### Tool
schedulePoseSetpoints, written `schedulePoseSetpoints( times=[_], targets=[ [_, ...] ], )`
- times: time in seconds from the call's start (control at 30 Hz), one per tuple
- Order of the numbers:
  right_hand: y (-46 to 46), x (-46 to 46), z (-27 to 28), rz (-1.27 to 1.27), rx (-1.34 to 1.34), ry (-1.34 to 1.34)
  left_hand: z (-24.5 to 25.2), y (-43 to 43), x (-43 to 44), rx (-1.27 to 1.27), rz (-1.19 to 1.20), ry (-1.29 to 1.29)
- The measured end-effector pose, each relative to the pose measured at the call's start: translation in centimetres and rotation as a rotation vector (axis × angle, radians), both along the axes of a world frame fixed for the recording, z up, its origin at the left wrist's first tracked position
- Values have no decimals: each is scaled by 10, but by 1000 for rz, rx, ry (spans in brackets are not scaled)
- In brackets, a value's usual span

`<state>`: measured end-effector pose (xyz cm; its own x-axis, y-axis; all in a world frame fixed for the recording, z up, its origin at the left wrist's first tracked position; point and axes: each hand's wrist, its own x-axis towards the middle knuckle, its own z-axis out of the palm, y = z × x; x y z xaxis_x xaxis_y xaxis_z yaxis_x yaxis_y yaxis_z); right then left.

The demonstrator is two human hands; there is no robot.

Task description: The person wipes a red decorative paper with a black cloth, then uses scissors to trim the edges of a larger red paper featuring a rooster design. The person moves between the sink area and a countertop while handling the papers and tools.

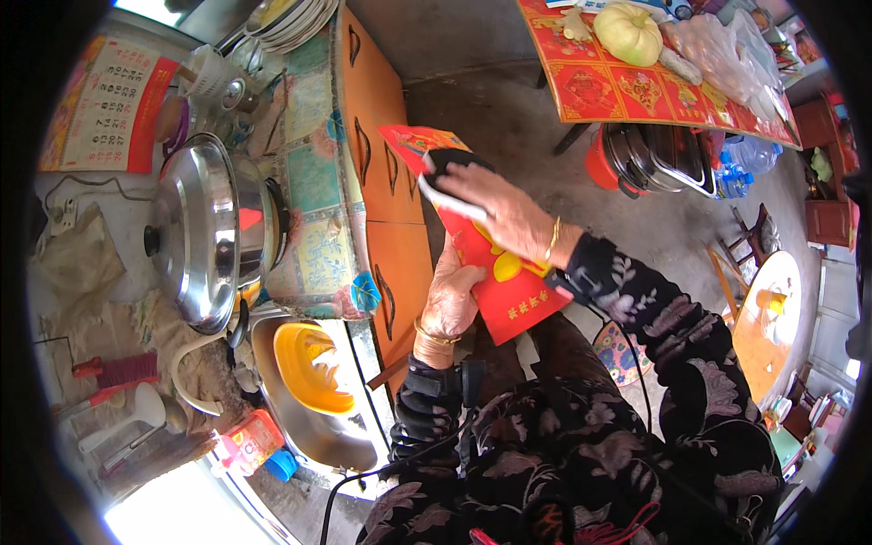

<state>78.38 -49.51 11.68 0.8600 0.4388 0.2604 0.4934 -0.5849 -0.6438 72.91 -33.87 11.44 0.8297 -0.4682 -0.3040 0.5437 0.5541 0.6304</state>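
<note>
A long red printed sheet or folder (514, 310) with yellow designs and writing slants in front of my body. My left hand (451, 294) grips its lower left edge, thumb on top. Across its upper part lies a black pad with a white edge (455, 161), perhaps folded cloth or an insole. My right hand (507, 211) covers that pad with its fingers extended and slightly blurred. The right thumb and the pad's underside are hidden.
On the left, a counter (315, 177) holds a lidded steel pot (201, 231). A yellow basin (286, 368) sits in the steel sink (347, 443). Orange cabinets (392, 266) stand beside my left arm. A red-covered table (593, 95) bears a pale squash (628, 34). A cable (327, 507) runs near my left sleeve.
</note>
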Motion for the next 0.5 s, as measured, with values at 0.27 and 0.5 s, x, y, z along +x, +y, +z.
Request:
schedulePoseSetpoints(
  times=[0.27,0.5],
  targets=[
    [15,-9,-19,-95,362,288,-46,-14,-18,552,-84,-504],
    [3,-6,-31,-211,460,280,-73,-31,-21,726,-152,-717]
  ],
)
